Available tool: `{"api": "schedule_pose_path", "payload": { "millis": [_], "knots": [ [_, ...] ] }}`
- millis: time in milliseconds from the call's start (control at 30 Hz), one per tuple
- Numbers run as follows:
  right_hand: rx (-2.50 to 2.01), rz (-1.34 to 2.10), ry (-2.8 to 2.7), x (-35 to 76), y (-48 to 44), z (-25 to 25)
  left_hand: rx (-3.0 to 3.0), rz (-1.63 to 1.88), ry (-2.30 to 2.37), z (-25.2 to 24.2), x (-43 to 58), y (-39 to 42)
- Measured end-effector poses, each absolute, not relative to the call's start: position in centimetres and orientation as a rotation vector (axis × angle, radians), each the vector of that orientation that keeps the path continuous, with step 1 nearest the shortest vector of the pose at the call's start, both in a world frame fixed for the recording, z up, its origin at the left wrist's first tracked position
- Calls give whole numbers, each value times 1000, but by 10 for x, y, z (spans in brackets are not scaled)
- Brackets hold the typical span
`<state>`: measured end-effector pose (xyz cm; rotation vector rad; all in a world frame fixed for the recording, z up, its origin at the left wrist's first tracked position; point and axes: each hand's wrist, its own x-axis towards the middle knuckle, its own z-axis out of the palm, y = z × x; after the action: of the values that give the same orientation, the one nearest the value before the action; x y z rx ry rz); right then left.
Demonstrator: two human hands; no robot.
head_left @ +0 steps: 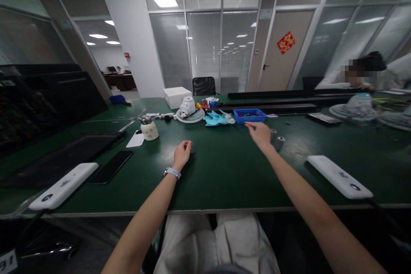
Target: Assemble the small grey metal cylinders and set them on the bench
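Observation:
My left hand [183,154] is over the middle of the green table, its fingers curled together in a pinch. Whatever it may hold is too small to make out. My right hand [259,134] reaches forward to the near edge of a blue tray [249,118] with small coloured parts inside. Its thumb and fingertips are pressed together, and I cannot see what, if anything, is between them. Left of the tray lie light-blue fan blades [215,118] and a white fan body with its grille [190,114]. Two metal cylinders, the nearer one [280,143] plainer to see, stand beside my right wrist.
A cream flask [149,129], a black phone [113,167] and a white power bank [65,185] are on the left. Another white power bank [340,177] lies at right. Behind are a white box [176,97] and long black bars [272,108]. A person sits at far right.

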<state>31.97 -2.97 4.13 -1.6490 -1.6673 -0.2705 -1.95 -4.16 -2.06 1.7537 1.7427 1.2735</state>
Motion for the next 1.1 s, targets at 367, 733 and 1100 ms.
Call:
{"api": "schedule_pose_path", "payload": {
  "millis": [367,733,1100],
  "knots": [
    [-2155,-197,-1507,446,-4,30,1786,1294,1736,-25,-22,-38],
    [-2230,-117,-1434,447,6,33,1803,1258,1767,-22,-20,-42],
    [-2329,-80,-1458,445,12,39,1800,1264,1756,-23,-21,-42]
  ]
}}
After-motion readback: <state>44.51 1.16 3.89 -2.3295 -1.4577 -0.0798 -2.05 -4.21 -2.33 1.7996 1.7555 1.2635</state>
